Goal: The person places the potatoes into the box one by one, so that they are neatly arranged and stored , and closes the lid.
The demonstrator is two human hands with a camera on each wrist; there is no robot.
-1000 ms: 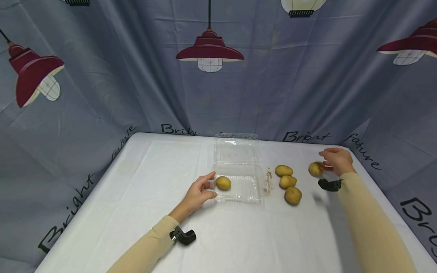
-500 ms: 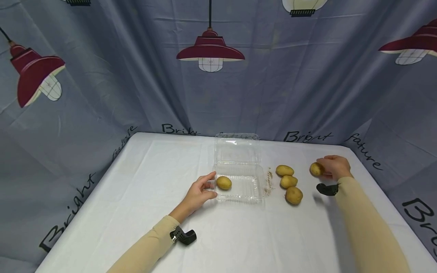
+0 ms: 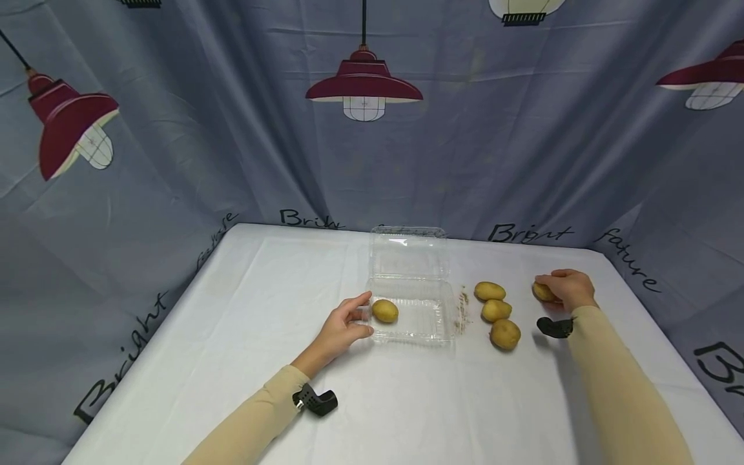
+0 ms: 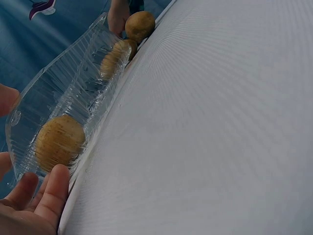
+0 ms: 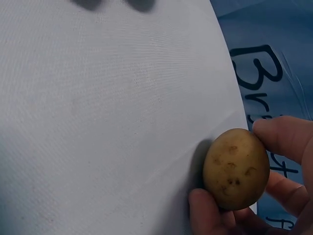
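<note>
My right hand (image 3: 566, 289) pinches a potato (image 5: 236, 169) at the right of the table, thumb and fingertips around it. Whether the potato touches the cloth I cannot tell. My left hand (image 3: 340, 328) lies against the left end of a clear plastic clamshell container (image 3: 418, 316), its spread fingers touching the outer wall. The container's lid (image 3: 409, 255) is folded back towards the curtain. Inside its base, at the left, sits one potato (image 3: 385, 311). Between the container and my right hand lie three more potatoes (image 3: 496, 310) in a rough row.
Brown crumbs of dirt (image 3: 462, 311) lie on the white tablecloth (image 3: 407, 400) just right of the container. Behind the table hangs a blue-grey curtain (image 3: 453, 161) printed with red lamps and lettering. A black camera (image 3: 555, 327) sits on my right wrist.
My right hand has come down and towards the far-right potato, and its fingers have closed around it. My left hand stays at the container.
</note>
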